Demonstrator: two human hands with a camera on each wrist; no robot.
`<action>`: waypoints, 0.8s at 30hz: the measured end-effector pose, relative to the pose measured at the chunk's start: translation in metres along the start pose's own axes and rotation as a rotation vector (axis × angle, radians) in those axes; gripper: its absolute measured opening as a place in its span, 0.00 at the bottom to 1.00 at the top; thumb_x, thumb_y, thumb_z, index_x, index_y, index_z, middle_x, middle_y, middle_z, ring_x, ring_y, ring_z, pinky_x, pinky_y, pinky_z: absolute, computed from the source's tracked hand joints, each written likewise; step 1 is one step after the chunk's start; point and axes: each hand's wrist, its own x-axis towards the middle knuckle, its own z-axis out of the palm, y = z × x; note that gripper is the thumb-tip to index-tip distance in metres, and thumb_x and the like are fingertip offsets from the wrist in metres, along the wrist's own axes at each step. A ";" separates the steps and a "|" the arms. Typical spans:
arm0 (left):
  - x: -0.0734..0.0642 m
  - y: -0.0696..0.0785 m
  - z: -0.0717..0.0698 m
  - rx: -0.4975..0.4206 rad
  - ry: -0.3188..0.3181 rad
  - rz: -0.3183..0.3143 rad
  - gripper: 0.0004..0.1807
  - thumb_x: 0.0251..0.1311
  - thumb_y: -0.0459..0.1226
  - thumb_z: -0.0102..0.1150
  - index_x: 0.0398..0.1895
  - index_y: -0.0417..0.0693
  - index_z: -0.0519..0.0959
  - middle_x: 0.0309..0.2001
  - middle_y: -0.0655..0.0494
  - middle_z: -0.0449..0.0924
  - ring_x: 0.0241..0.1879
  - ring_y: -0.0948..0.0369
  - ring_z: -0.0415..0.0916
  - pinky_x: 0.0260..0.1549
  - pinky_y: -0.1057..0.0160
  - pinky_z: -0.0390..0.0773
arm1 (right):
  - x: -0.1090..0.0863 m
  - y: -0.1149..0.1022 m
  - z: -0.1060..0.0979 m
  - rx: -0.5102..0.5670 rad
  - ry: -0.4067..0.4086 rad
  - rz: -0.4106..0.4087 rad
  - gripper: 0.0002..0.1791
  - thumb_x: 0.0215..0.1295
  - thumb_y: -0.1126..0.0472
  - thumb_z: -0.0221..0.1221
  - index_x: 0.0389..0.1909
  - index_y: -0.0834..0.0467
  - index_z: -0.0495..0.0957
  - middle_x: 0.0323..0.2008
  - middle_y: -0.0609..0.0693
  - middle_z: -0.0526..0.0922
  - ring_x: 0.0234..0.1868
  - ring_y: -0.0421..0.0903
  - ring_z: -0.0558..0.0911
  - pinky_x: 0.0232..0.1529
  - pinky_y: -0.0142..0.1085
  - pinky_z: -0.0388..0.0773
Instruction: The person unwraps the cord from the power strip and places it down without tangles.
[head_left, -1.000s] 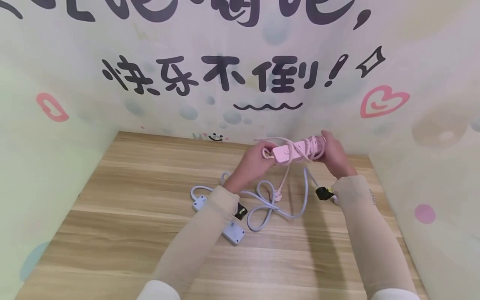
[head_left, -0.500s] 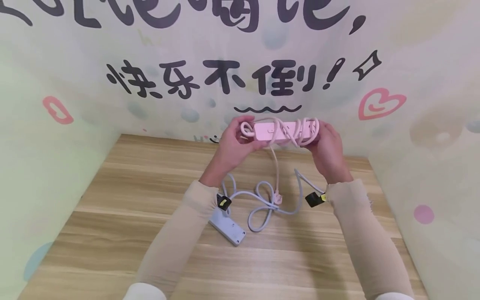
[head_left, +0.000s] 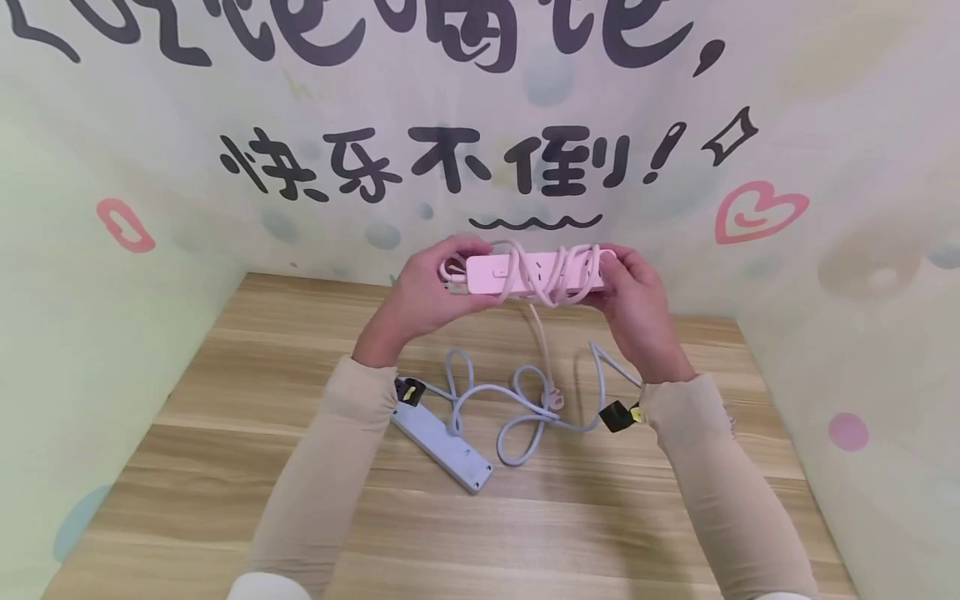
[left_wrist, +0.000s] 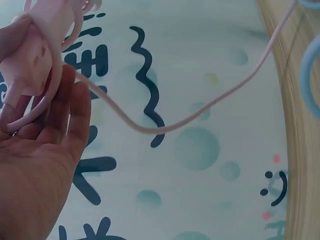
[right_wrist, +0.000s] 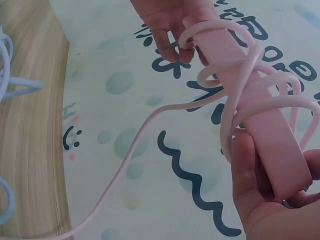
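Both hands hold a pink power strip (head_left: pixel 483 274) up off the table, its own pink cord (right_wrist: pixel 244 82) wound loosely round it several times. My left hand (head_left: pixel 426 287) grips the end where the cord comes out; in the left wrist view the fingers lie behind that end. At the other end, my right hand (head_left: pixel 637 304) pinches the strip between thumb and fingers. A free length of the cord hangs to the table, ending in a pink plug (head_left: pixel 555 398). Below lies a blue power strip (head_left: pixel 446 446) with its blue cord (head_left: pixel 517 392) in loose loops.
The wooden table (head_left: pixel 247 500) meets a printed wall covering (head_left: pixel 360 225) at the back, with more of it at both sides. Black wrist cameras (head_left: pixel 617 415) sit at the cuffs. The pink plug lies against the blue cord's loops.
The pink power strip has moved left, rising and then dipping slightly, with both hands on it. The left forearm has swung left, uncovering more of the blue power strip.
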 end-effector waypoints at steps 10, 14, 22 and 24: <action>-0.018 -0.012 -0.010 0.034 0.016 -0.025 0.26 0.48 0.36 0.80 0.53 0.47 0.84 0.46 0.48 0.87 0.42 0.56 0.80 0.42 0.61 0.82 | 0.003 0.026 -0.004 0.114 -0.146 -0.004 0.17 0.82 0.50 0.45 0.51 0.57 0.76 0.38 0.47 0.86 0.30 0.41 0.83 0.32 0.31 0.81; -0.024 -0.018 -0.010 0.030 0.004 -0.034 0.25 0.48 0.36 0.80 0.52 0.47 0.84 0.46 0.49 0.87 0.42 0.57 0.80 0.40 0.64 0.80 | 0.009 0.055 -0.011 0.026 -0.096 0.059 0.20 0.83 0.47 0.42 0.46 0.55 0.78 0.34 0.45 0.84 0.29 0.41 0.80 0.30 0.31 0.80; -0.030 -0.016 -0.015 0.003 0.010 -0.021 0.25 0.47 0.34 0.80 0.51 0.47 0.84 0.45 0.48 0.86 0.41 0.56 0.79 0.38 0.62 0.78 | 0.023 0.128 -0.024 -0.671 -0.174 0.204 0.23 0.79 0.57 0.47 0.69 0.62 0.68 0.61 0.65 0.76 0.54 0.59 0.79 0.54 0.49 0.82; -0.031 -0.016 -0.016 -0.002 0.007 -0.007 0.25 0.47 0.33 0.80 0.51 0.46 0.84 0.45 0.47 0.86 0.41 0.56 0.79 0.38 0.61 0.79 | 0.026 0.138 -0.024 -0.774 -0.208 0.201 0.25 0.78 0.58 0.48 0.70 0.63 0.68 0.63 0.66 0.75 0.58 0.62 0.78 0.59 0.53 0.78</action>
